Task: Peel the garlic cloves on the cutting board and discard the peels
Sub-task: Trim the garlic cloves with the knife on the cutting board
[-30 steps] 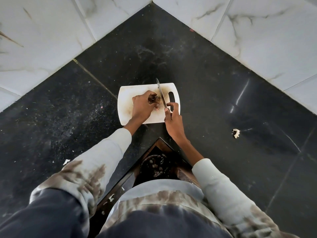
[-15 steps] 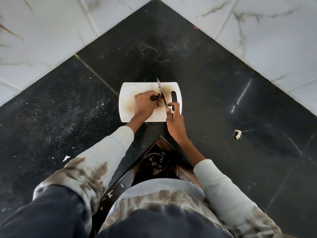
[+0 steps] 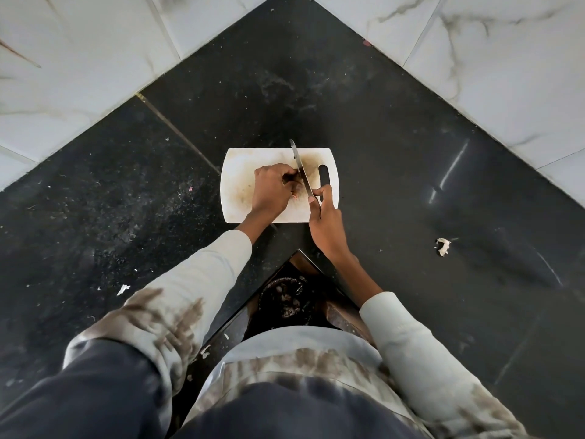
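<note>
A stained white cutting board (image 3: 240, 166) lies on the black counter corner. My left hand (image 3: 270, 191) is curled over a garlic clove (image 3: 296, 195) on the board's middle, and most of the clove is hidden under my fingers. My right hand (image 3: 326, 223) grips the handle of a knife (image 3: 300, 167) at the board's near right edge. The blade points away from me and lies against the clove, just right of my left fingers.
A loose garlic peel (image 3: 443, 247) lies on the black counter (image 3: 411, 122) to the right. Small white scraps (image 3: 122, 289) dot the counter at the left. Below the counter corner stands a dark bin (image 3: 285, 299) with scraps. White marble tiles (image 3: 79, 58) wall both sides.
Both hands stay on the board with only small shifts. My left fingers have worked slightly at the clove beside the blade. The camera has moved a little.
</note>
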